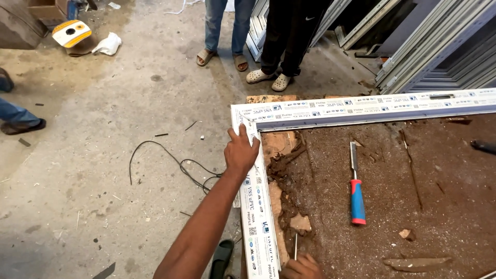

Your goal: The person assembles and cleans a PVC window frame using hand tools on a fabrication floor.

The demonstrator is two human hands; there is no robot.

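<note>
Tabletop: rough brown worn board (413,170) — gritty.
Left hand (241,151): flat, fingers spread, on white plastic window-frame corner (247,114).
Right hand (301,268): at 6 o'clock, state unclear.
Risk: frame may slide — the red-and-blue-handled chisel (356,188) lies loose at 3 o'clock.

White frame (257,206) glossy plastic; worktop (392,175) rough, crumbly brown board; floor (103,170) matt concrete.

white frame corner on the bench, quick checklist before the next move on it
1. Left hand flat on the white frame near its corner: ok.
2. Right hand grip: cannot tell, it sits mostly cut off at the picture's bottom edge.
3. Chisel with red and blue handle within reach, lying loose on the bench inside the frame: ok.
4. Bench surface clean: not ok, chips and debris scattered.
5. Corner joint fully closed: cannot tell.
6. Bystanders' feet close to the frame corner: not ok.
</note>
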